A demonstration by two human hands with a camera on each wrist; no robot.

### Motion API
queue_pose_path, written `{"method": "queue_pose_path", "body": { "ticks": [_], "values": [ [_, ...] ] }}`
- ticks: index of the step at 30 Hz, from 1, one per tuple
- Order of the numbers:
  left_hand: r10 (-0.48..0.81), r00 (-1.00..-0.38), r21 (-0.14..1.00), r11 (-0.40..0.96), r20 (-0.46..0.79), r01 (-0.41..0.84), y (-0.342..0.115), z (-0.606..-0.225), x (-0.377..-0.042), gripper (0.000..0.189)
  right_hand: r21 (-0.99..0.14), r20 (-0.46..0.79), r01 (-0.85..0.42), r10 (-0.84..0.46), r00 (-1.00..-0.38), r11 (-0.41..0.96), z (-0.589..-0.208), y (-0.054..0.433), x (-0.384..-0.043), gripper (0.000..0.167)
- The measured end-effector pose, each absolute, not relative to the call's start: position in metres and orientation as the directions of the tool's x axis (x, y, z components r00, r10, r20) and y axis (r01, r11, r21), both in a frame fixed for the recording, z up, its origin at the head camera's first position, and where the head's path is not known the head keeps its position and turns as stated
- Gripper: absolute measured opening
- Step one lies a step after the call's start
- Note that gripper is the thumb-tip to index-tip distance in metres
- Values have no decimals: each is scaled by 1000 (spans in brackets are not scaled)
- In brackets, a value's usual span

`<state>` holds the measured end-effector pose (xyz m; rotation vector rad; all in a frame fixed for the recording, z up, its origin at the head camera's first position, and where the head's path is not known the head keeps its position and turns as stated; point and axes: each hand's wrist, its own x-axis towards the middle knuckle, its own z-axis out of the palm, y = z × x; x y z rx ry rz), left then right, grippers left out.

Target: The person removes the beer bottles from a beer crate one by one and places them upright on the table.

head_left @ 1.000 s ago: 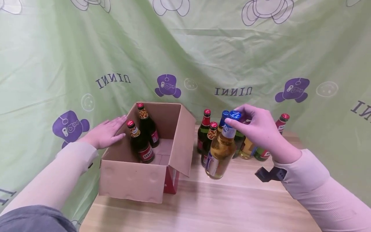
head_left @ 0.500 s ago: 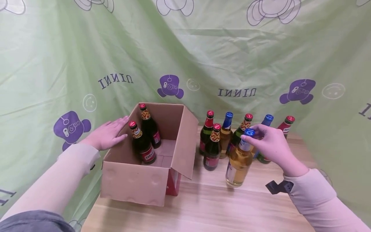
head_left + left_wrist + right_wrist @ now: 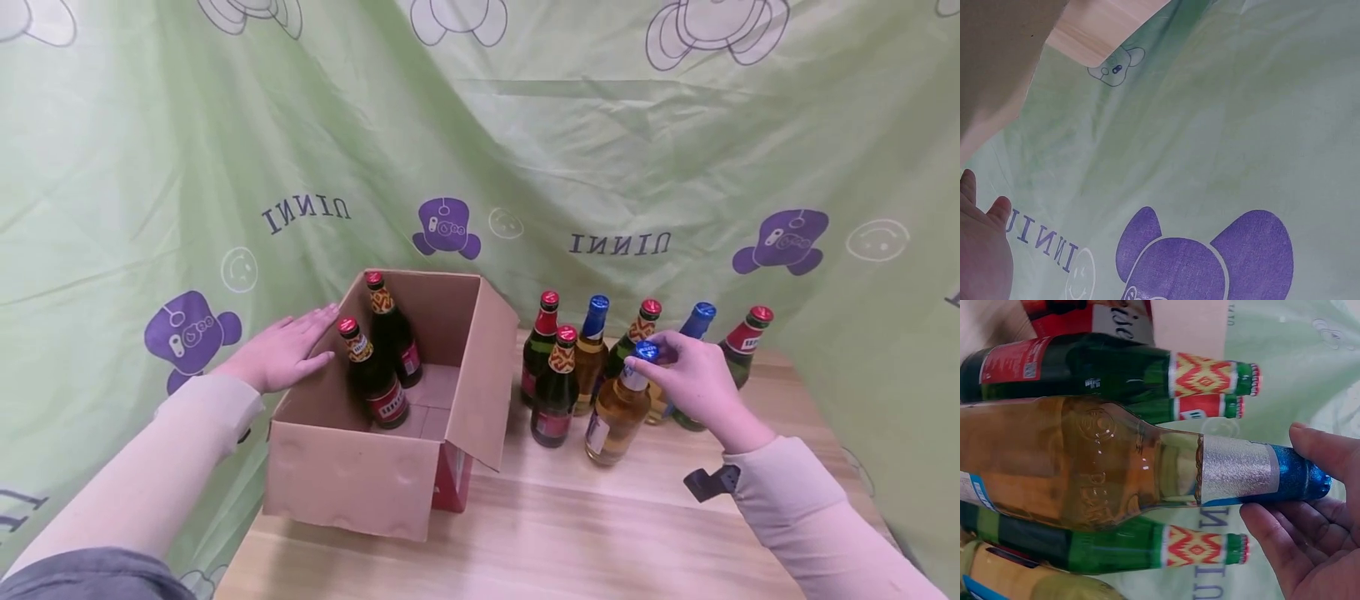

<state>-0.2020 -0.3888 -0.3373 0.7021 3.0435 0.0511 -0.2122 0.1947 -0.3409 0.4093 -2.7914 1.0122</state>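
Observation:
My right hand point(image 3: 693, 375) pinches the blue-capped top of an amber beer bottle point(image 3: 618, 417) between thumb and fingers. The right wrist view shows the same grip, with the thumb on one side of the blue foil neck point(image 3: 1241, 469). Its base appears to be on the table, in front of other bottles. My left hand point(image 3: 281, 352) lies with straight fingers along the left edge of an open cardboard box point(image 3: 348, 479). In the left wrist view only part of that hand point(image 3: 982, 250) shows. Inside the box stand two dark green beer bottles point(image 3: 377, 382) with red caps.
Several more bottles stand on the wooden table point(image 3: 555, 533) right of the box, among them a red-capped green bottle point(image 3: 555, 396) and a blue-capped amber bottle point(image 3: 592, 354). The box's right flap point(image 3: 483, 375) leans outward toward them. A green printed cloth point(image 3: 525, 150) hangs behind.
My right hand has carried the amber bottle rightward, away from the box, then slightly back and down beside the green bottle. My left hand has stayed at the box edge.

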Motion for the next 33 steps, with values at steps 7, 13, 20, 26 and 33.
{"method": "queue_pose_path", "body": {
  "ticks": [7, 13, 20, 26, 33],
  "values": [
    [426, -905, 26, 905, -11, 426, -390, -341, -205, 71, -597, 226, -302, -205, -952, 744, -351, 195, -221, 40],
    [439, -898, 35, 898, -9, 438, -384, -334, -201, 71, -607, 214, -296, -207, -955, 738, -357, 194, -224, 40],
    [432, -902, 30, 902, -11, 432, -385, -336, -201, 71, -619, 214, -297, -207, -955, 728, -363, 189, -228, 40],
    [414, -908, 27, 910, -61, 413, -381, -334, -201, 71, -616, 214, -296, -207, -955, 730, -366, 188, -230, 40],
    [398, -914, 12, 917, -78, 398, -382, -332, -200, 71, -621, 248, -333, -224, -942, 710, -367, 184, -236, 39]
  ]
}}
